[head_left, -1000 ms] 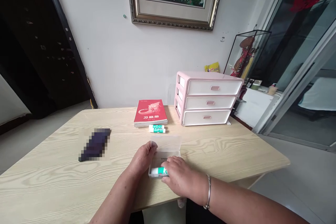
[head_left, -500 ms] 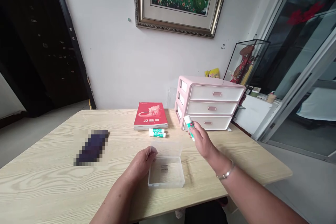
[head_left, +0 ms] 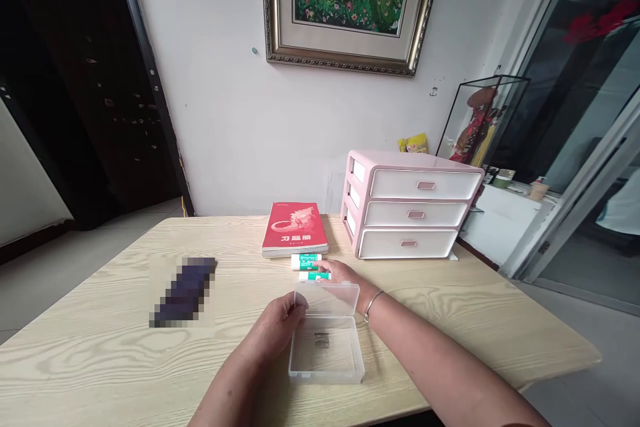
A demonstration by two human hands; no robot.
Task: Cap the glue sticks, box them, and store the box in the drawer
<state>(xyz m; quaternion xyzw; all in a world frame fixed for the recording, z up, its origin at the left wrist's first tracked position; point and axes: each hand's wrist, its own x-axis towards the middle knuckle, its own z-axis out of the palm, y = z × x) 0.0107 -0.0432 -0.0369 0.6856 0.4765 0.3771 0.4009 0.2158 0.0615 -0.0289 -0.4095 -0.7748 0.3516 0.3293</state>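
Left hand [head_left: 273, 332] at the left edge of the raised lid [head_left: 327, 299] of a clear plastic box [head_left: 325, 355], grip narrow, fingers curled on the lid edge. Box open on the desk [head_left: 450, 323], near the front edge, lid close to upright along the far side of the base, small printed label [head_left: 321, 341] visible inside the base.

Right hand [head_left: 337, 272] reaching over the top of the lid, palm down, arm across from the right, metal bangle [head_left: 374, 305] on the wrist. Fingers down on the nearer of two green-and-white glue sticks [head_left: 314, 275], grip narrow; firm hold or light touch impossible to tell from this view.

Both glue sticks lying on their sides on the desk, roughly parallel, just behind the lid. Farther glue stick [head_left: 306, 261] just in front of a red paperback book [head_left: 295, 230], the book flat on the desk.

Pink-and-white three-drawer plastic unit [head_left: 413, 207] to the right of the book, at the back of the desk. Dark flat object [head_left: 184, 292] on the left of the desk, pixelated and impossible to identify. Framed peacock picture [head_left: 350, 7] on the wall above. Glass display case [head_left: 483, 120] and yellow packet [head_left: 413, 144] beyond the drawer unit.
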